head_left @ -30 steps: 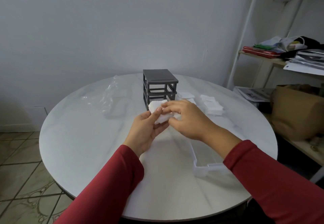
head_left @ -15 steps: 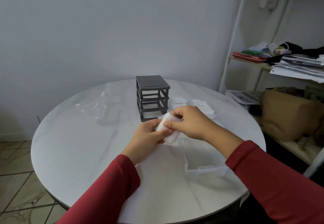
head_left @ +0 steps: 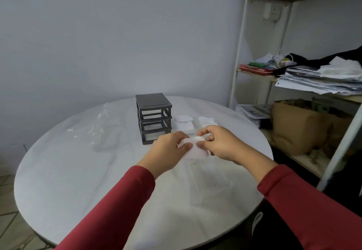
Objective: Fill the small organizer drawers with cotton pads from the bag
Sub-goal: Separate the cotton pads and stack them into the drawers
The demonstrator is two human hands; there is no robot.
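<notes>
Both hands hold one stack of white cotton pads [head_left: 193, 149] above the table, just in front of the grey organizer frame [head_left: 153, 118]. My left hand [head_left: 169, 152] grips the stack's left side and my right hand [head_left: 219, 144] pinches its right side. The frame stands empty, its drawers out. A clear drawer [head_left: 207, 187] lies on the table below my hands, blurred. More cotton pads [head_left: 184, 122] lie in small piles to the right of the frame. The clear plastic bag [head_left: 101, 130] lies crumpled to the frame's left.
The round white marble table [head_left: 68, 181] carries everything. A white metal shelf [head_left: 242, 54] stands at the right with stacked papers [head_left: 317, 81] and a brown paper bag [head_left: 299, 128]. Tiled floor shows at the lower left.
The view has tilted up and the hands now sit lower right of the frame. Both hands keep the stack of pads, with the right hand's fingers shifted along its right edge.
</notes>
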